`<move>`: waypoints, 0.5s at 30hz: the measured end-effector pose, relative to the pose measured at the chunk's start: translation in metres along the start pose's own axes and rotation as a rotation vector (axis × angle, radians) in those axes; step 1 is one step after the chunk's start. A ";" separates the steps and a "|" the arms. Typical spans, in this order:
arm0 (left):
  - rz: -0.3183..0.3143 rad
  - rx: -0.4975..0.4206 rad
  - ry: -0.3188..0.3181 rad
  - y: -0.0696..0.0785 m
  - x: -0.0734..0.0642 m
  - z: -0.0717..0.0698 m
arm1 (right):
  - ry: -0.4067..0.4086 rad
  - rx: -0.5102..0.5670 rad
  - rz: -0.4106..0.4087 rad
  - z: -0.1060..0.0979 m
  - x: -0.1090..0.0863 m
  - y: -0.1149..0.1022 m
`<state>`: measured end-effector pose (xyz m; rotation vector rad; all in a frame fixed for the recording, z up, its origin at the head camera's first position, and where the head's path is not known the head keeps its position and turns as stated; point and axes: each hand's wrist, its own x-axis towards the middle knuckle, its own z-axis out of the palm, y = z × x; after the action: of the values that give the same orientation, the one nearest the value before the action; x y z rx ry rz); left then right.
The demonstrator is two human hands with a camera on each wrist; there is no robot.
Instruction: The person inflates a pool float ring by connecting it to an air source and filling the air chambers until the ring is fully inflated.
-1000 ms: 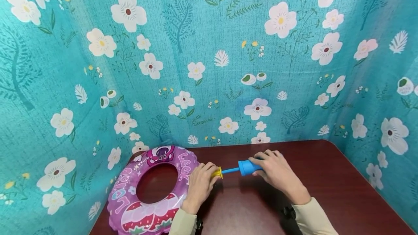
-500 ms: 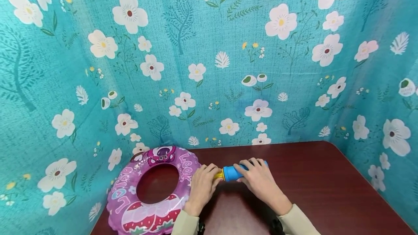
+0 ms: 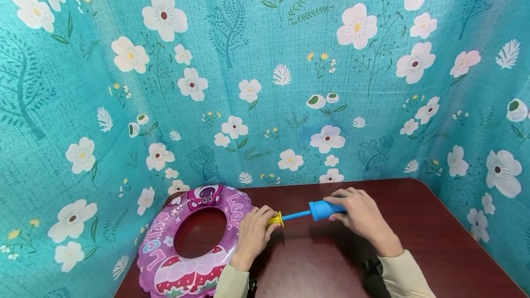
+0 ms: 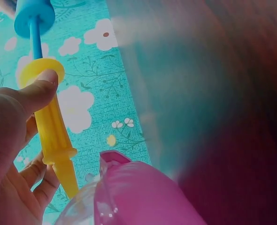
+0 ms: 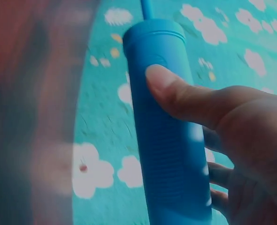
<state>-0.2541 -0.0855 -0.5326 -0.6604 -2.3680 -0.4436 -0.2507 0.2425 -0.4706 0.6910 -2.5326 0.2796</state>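
A hand air pump is held level above the table between both hands. Its yellow nozzle piece [image 4: 53,129] is gripped by my left hand [image 3: 251,236], thumb against the flange. The tapered tip meets a clear plastic part [image 4: 82,206] of the pink swim ring [image 3: 155,243]; whether it sits inside a valve I cannot tell. My right hand [image 3: 366,217] wraps round the blue pump barrel [image 5: 162,140], its thumb lying along the side. Between the two pieces a thin blue rod [image 3: 297,214] is exposed, so the pump is drawn out.
The dark red-brown table [image 3: 430,233] extends to the right of the hands. Behind and on both sides hangs a teal flowered cloth [image 3: 265,118]. The ring lies at the table's left, printed with strawberries and lettering, and looks puffed up.
My right hand slid the barrel left up to the yellow piece, covering the rod, then drew it back right, exposing the rod again. The left hand stayed nearly still.
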 end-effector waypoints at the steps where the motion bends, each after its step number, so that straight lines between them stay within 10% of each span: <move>1: 0.002 0.003 0.005 0.000 0.000 0.000 | -0.003 -0.002 0.011 -0.004 -0.001 0.005; 15: 0.020 0.033 0.020 -0.001 0.001 0.003 | -0.003 -0.056 -0.019 -0.013 -0.005 0.020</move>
<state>-0.2566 -0.0849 -0.5347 -0.6609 -2.3431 -0.4004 -0.2523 0.2654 -0.4634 0.6938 -2.5247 0.1999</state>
